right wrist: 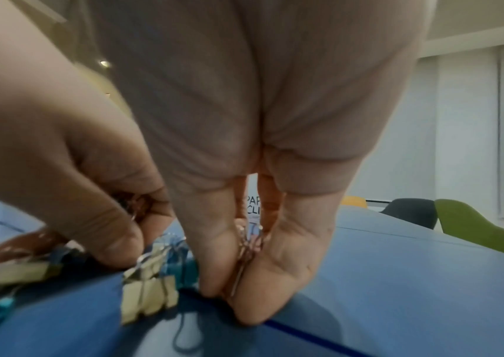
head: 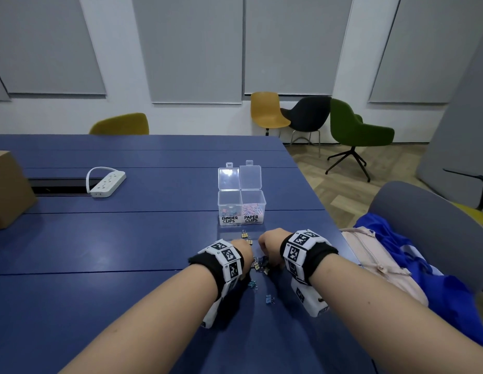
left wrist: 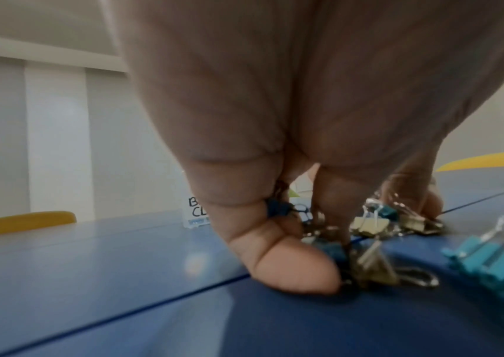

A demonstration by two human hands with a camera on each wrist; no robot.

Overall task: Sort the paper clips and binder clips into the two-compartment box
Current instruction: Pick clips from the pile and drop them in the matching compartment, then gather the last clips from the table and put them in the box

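The clear two-compartment box (head: 241, 209) stands open; its left cell, labelled BINDER CLIPS, and its right cell, labelled PAPER CLIPS, each hold clips. In front of it lies a pile of binder clips (head: 259, 264). My left hand (head: 241, 247) is down on the pile's left side, with a blue binder clip (left wrist: 276, 208) tucked between thumb and curled fingers (left wrist: 333, 217). My right hand (head: 268, 242) is on the pile's right side. In the right wrist view it (right wrist: 238, 289) pinches a thin wire clip (right wrist: 239, 270) against the table; its kind is unclear.
Loose blue binder clips (head: 270, 298) lie nearer me, gold ones (head: 245, 234) by the box. A teal clip (left wrist: 494, 263) sits right of my left hand. A power strip (head: 107, 182) and cardboard box (head: 8, 190) are far left. A pink bag (head: 375, 263) lies at the table's right edge.
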